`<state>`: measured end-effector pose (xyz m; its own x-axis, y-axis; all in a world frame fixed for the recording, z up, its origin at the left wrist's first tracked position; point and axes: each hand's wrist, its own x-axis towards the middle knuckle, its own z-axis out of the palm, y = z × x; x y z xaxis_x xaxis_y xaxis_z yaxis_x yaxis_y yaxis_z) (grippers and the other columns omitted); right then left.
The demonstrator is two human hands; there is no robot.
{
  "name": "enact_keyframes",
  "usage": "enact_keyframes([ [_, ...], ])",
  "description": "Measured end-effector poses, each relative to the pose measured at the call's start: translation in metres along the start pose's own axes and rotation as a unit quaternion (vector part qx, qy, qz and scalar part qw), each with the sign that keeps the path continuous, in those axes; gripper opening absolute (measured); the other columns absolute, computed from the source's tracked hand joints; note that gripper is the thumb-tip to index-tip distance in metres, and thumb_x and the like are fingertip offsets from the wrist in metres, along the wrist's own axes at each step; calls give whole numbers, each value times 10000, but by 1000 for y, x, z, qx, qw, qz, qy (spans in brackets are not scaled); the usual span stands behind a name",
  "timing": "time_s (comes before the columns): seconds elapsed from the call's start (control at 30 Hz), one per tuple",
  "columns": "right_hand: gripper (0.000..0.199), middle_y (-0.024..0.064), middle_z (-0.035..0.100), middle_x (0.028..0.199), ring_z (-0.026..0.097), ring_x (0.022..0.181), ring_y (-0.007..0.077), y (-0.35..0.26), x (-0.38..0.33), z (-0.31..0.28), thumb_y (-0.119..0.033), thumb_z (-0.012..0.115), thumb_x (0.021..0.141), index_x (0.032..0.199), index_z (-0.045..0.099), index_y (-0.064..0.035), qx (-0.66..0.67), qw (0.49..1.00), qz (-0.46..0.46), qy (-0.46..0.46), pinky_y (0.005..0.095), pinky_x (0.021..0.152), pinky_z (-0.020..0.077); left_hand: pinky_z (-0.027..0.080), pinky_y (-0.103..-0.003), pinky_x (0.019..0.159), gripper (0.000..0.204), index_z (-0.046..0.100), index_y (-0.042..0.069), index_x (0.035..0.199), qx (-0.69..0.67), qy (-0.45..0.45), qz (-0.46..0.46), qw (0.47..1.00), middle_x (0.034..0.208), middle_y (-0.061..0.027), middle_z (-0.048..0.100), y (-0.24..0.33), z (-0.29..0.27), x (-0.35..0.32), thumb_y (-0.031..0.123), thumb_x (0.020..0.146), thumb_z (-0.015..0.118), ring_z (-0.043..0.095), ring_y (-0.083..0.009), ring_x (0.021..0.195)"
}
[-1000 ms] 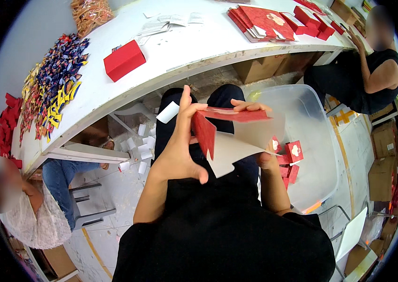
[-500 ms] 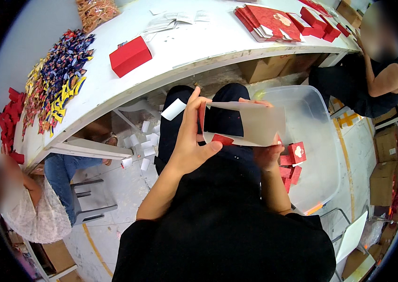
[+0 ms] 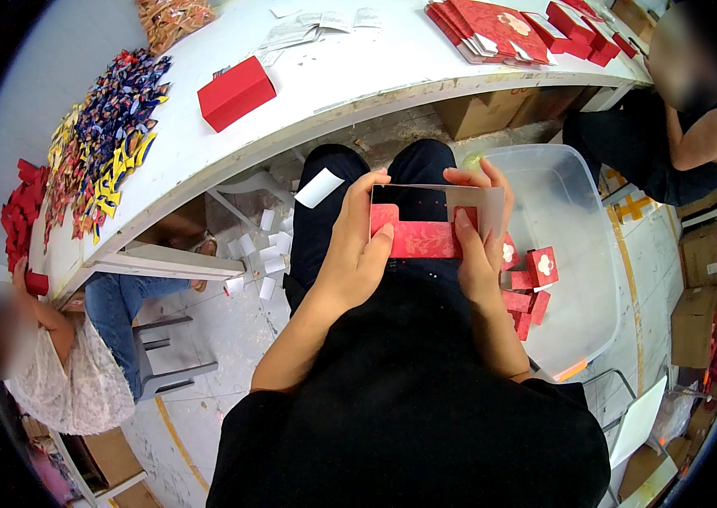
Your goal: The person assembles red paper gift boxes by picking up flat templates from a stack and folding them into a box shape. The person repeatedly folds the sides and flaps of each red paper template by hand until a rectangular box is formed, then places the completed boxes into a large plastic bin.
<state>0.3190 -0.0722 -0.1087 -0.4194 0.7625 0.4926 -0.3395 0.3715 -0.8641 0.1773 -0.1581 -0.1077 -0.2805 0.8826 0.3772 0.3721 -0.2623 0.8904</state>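
Note:
Over my lap, a red patterned carton (image 3: pixel 426 240) with pale inner walls is held open like a frame, and dark trousers show through it. My left hand (image 3: pixel 348 252) grips its left end, thumb on the red flap and fingers behind. At the other end my right hand (image 3: pixel 483 258) closes on it, its thumb pressing near a red flap and its fingers along the far side. A white slip of paper (image 3: pixel 318 188) lies on my left thigh. Small red boxes (image 3: pixel 542 267) rest just right of my right hand, in a clear plastic tub (image 3: pixel 583 182).
The white table (image 3: pixel 324 89) ahead bears a red box (image 3: pixel 237 93), wrapped sweets (image 3: pixel 125 110), paper slips (image 3: pixel 307 32) and flat red cartons (image 3: pixel 494 34). White pieces (image 3: pixel 272 254) litter the floor. People sit at left and right. A grey stool (image 3: pixel 172 356) stands at left.
The carton has turned so its red patterned side shows towards me. My right hand has moved up, bringing its thumb onto the near side.

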Motion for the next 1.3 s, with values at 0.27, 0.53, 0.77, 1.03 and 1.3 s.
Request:
enact_keyframes([
  [0.27, 672, 150, 423, 1243, 426, 1128, 211, -3, 4, -2, -36, 430, 784, 1398, 155, -34, -65, 996, -12, -67, 285, 855, 367, 208, -342, 1051, 579, 222, 11, 1357, -21, 18, 3, 1000, 1369, -158, 295, 10, 1, 2, 66, 808, 398, 283, -261, 1281],
  [0.53, 655, 181, 410, 1260, 402, 1149, 263, -14, 2, -5, -368, 387, 866, 1381, 199, -10, -68, 993, -11, -99, 359, 993, 269, 201, -363, 1063, 539, 182, 51, 1374, -216, -35, -50, 975, 1420, -92, 229, 14, -4, -3, 367, 951, 290, 234, -190, 1305],
  [0.77, 433, 164, 468, 1163, 423, 1118, 300, -2, -4, 1, -24, 503, 765, 1197, 466, -31, -95, 987, -119, -45, 401, 987, 291, 274, -317, 1017, 410, 368, 49, 1240, -210, 18, -74, 975, 1274, -93, 394, 24, 4, 2, 1, 835, 415, 375, -175, 1191],
  [1.03, 131, 170, 505, 1093, 427, 1114, 328, 10, -2, -4, -39, 547, 714, 830, 605, -56, -97, 971, -217, -24, 464, 973, 296, 282, -300, 995, 180, 500, 44, 1022, -433, 28, -136, 890, 1278, -112, 383, 24, 0, 0, 49, 873, 399, 384, -170, 1179],
  [1.3, 209, 152, 514, 1057, 457, 1074, 326, 0, 4, 0, -74, 655, 673, 856, 561, -39, -110, 979, -163, -49, 456, 948, 319, 236, -340, 1012, 138, 516, 53, 965, -187, 70, -39, 979, 1205, -144, 418, 17, 5, -1, 87, 841, 468, 353, -230, 1193],
])
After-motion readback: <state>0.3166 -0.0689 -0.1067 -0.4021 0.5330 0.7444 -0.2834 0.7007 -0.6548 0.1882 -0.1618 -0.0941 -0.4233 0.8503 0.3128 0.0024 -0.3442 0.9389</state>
